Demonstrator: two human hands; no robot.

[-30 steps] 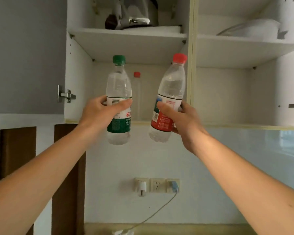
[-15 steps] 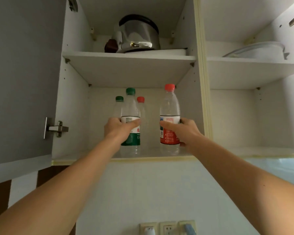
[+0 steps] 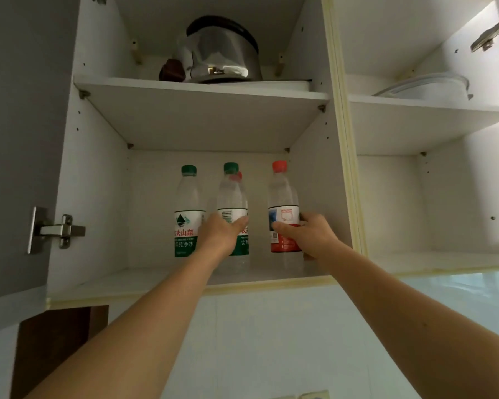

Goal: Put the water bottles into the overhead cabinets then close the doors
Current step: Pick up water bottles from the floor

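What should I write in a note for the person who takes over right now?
Left hand: gripping the green-cap bottle, which stands on the lower shelf.
Right hand: gripping the red-cap bottle, also standing on that shelf.
A second green-cap bottle stands to the left, free; another red cap peeks out behind.
Done: bottles are inside the cabinet.
Left: release both, withdraw, close the doors; the grey door is open.

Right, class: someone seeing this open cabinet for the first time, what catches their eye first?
Two bare hands reach onto the lower shelf: the left hand grips a green-capped clear plastic bottle, the right hand a red-capped, red-labelled bottle. Above them, a shiny steel kettle sits on the upper shelf.
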